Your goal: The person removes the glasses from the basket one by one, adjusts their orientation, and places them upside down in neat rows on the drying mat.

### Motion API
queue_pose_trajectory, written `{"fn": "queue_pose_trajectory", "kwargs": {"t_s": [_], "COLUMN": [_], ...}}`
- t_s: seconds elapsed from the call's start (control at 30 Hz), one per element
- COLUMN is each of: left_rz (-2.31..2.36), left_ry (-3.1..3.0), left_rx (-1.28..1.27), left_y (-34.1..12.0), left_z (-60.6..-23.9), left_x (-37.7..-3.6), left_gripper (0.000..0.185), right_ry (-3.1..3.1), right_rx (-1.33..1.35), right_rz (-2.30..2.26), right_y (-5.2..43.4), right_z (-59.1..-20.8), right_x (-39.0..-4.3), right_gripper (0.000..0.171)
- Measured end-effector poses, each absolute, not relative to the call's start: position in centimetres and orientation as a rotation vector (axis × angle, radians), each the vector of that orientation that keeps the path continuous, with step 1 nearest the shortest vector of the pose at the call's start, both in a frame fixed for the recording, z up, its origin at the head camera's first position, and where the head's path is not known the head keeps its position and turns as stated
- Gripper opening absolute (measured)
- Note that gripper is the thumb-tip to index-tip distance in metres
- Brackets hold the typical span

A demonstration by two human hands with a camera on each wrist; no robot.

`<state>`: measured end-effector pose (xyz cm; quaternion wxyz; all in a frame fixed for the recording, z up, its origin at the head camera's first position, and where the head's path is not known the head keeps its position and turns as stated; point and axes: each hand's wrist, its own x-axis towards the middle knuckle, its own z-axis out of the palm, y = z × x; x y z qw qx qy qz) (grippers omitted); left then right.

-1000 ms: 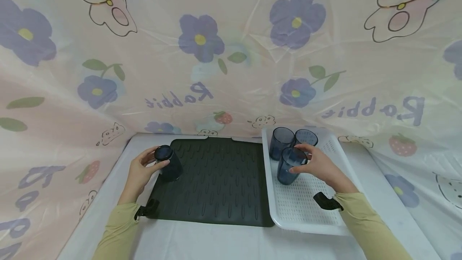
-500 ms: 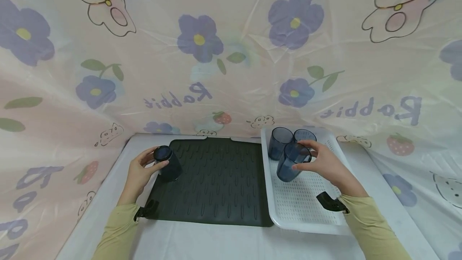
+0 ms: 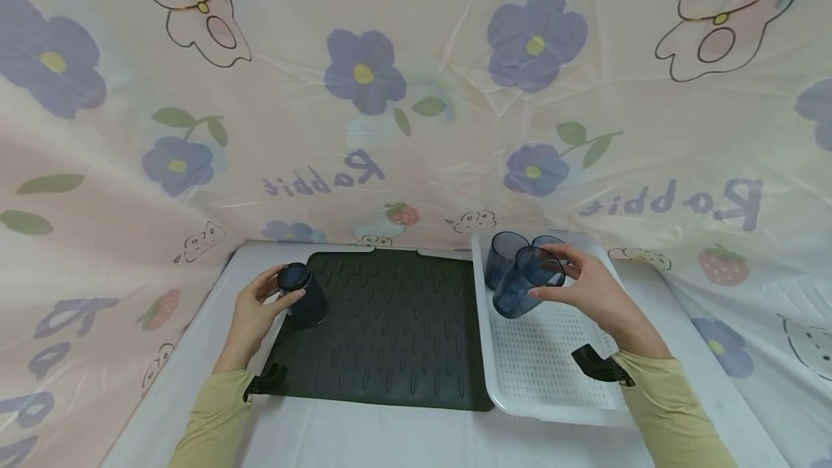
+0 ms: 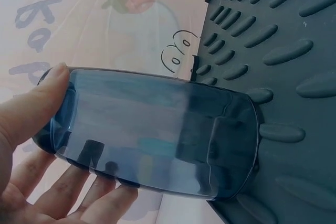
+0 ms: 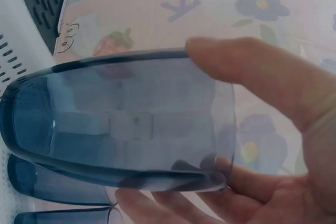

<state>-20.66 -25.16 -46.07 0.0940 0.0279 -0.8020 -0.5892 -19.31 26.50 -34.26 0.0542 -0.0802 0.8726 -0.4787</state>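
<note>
With our right hand (image 3: 588,293) curled around a lifted blue cup (image 3: 523,282) right of centre and our left hand (image 3: 255,309) gripping the inverted cup (image 3: 300,295) at centre left, we judge the lifted cup must be turned over onto the dark mat (image 3: 390,331).

Head view overhead; wrist views close on cups (image 3: 520,287)

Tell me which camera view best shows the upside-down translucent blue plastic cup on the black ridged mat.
The left wrist view: the upside-down translucent blue plastic cup fills the frame, rim down on the black ridged mat, held by the left hand. The head view shows it small at the mat's left edge. The right wrist view misses it.
</note>
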Motion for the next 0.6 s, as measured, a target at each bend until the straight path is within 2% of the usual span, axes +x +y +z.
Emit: {"fn": "queue_pose_trajectory", "kwargs": {"t_s": [0.6], "left_rz": [-1.739], "left_ry": [-2.367], "left_rx": [0.103], "left_y": [-24.9], "left_z": [-46.1], "left_x": [-20.6], "left_gripper": [0.076], "right_ry": [2.652], "right_rx": [-0.381], "right_rz": [-1.542], "right_y": [25.2], "right_z": [-31.2], "right_x": [-19.6], "right_gripper": [0.08]}}
